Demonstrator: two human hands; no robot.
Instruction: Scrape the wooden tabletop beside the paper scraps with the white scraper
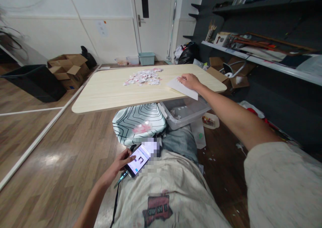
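Note:
My left hand is closed on a smartphone with a lit screen, held low by my lap; its thumb lies over the screen, and a cable runs from the lower end. Part of the phone is blurred out. Out on the pale wooden table, my right hand has its fingers curled on a white sheet of paper. One corner of that sheet juts past the near table edge. Left of it lies a loose pile of small white and pinkish paper pieces.
Under the table's near edge sit a clear plastic bin and a patterned cushion or bag bearing a pink packet. A small tray rests on the floor. Cardboard boxes and a black bin stand left; shelves line the right.

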